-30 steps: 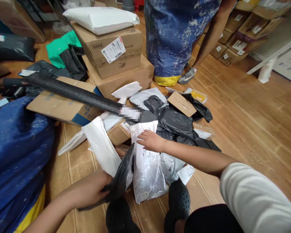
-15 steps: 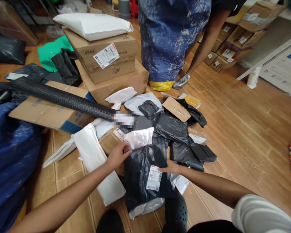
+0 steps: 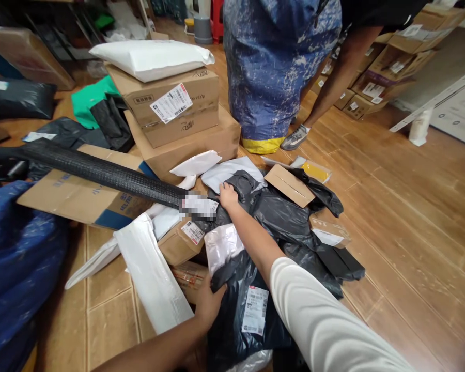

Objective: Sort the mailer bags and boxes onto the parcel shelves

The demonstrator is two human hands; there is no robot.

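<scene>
Black bag (image 3: 236,330), lower centre of the frame, lying on the pile; a printed label (image 3: 256,310) faces up on it. Left hand (image 3: 211,302) grasps the bag's upper left corner, fingers closed on bunched film. Right hand (image 3: 229,196), at mid-frame, is extended to a dark parcel (image 3: 250,187); fingers bent at its left edge, whether gripping or only touching cannot be told.

A pale parcel (image 3: 221,245) lies partly under the bag, just beyond the left hand. Left of it: a small carton (image 3: 182,242) and a long white packet (image 3: 155,274). A black tube (image 3: 112,173) slants from the left edge towards centre, across a flat box (image 3: 81,188). Right of centre, a brown card piece (image 3: 289,184) lies among black packets.

Upper centre: two stacked boxes, white pouch (image 3: 155,58) on top. Beside them, a blue sack (image 3: 271,77) stands upright; a co-worker bends behind it. Another blue sack (image 3: 19,268) occupies the lower left.
</scene>
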